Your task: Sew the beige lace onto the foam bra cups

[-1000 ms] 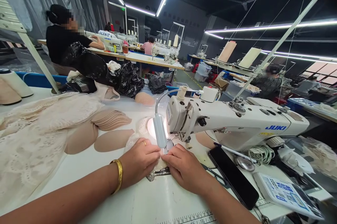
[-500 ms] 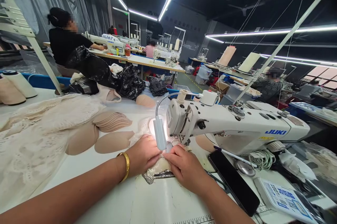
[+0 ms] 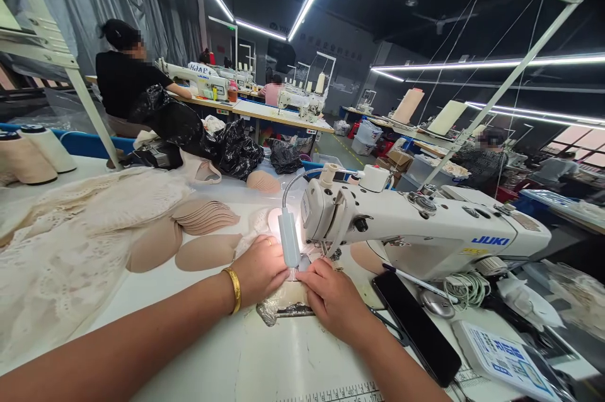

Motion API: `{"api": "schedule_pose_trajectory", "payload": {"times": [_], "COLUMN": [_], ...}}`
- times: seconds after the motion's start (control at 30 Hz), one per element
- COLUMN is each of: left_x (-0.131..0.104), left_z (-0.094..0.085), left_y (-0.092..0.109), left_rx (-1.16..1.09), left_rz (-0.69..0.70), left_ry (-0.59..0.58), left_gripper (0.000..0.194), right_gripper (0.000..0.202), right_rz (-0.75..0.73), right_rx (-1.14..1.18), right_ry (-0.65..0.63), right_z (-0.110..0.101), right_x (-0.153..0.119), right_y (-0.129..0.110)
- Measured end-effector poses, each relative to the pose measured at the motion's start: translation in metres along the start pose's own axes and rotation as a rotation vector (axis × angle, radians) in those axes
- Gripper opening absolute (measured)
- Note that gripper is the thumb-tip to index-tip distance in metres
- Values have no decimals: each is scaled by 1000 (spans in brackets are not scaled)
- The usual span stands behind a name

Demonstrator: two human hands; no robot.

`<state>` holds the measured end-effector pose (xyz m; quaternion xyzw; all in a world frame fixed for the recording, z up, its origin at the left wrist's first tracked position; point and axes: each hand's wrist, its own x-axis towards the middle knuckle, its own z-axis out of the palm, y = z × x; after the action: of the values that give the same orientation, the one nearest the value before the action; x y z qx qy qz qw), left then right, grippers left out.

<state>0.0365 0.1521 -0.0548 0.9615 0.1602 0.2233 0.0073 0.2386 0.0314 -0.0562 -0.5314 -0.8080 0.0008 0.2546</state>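
Observation:
Beside the needle area of a white sewing machine (image 3: 416, 216), my left hand (image 3: 261, 271), with a gold bangle at the wrist, has its fingers curled together on pale lace fabric (image 3: 254, 229). My right hand (image 3: 333, 298) is closed in a pinch at the right edge of this work, its thumb and forefinger near the presser foot. A grey gooseneck lamp (image 3: 288, 239) hangs over the fingers and lights the spot. The needle and the fingertips' exact hold are partly hidden. Beige oval cup pads (image 3: 208, 252) lie left of my left hand.
White lace (image 3: 94, 251) covers the table's left side, near thread cones (image 3: 31, 156). On the right lie a black phone (image 3: 416, 326), a pen (image 3: 418, 283), a coil of cord (image 3: 467, 290) and a white box (image 3: 503, 351). A co-worker (image 3: 127, 74) sits at another machine beyond black bags.
The camera view has shifted slightly. My left hand has moved a little, staying on the lace beside the needle area; my right hand stays almost in place.

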Motion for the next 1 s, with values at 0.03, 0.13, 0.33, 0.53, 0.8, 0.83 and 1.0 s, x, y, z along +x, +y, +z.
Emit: {"api": "schedule_pose_trajectory", "payload": {"times": [0.03,0.13,0.33,0.53,0.8,0.83,1.0], "left_x": [1,5,-2,-65,-144,-146,-125], "left_z": [-2,-7,-21,-44,-77,-80,-83], "left_y": [1,2,7,34,66,82,139], "left_rx": [10,37,28,-208,-521,-731,-1925], "left_rz": [-11,-46,-87,-70,-831,-911,-1173], "left_ry": [0,-9,-19,76,432,400,297], "left_gripper": [12,11,18,32,25,31,57], "right_gripper": [30,31,23,48,52,51,56], "right_rz": [4,10,118,650,723,730,715], "right_rx": [6,25,267,1210,1648,1657,1568], "right_ry": [-2,-8,25,-73,328,348,450], "right_z": [0,3,-1,-1,15,17,35], "right_x": [0,-1,1,10,3,1,-20], "right_y": [0,2,-9,-63,-123,-129,-153]}}
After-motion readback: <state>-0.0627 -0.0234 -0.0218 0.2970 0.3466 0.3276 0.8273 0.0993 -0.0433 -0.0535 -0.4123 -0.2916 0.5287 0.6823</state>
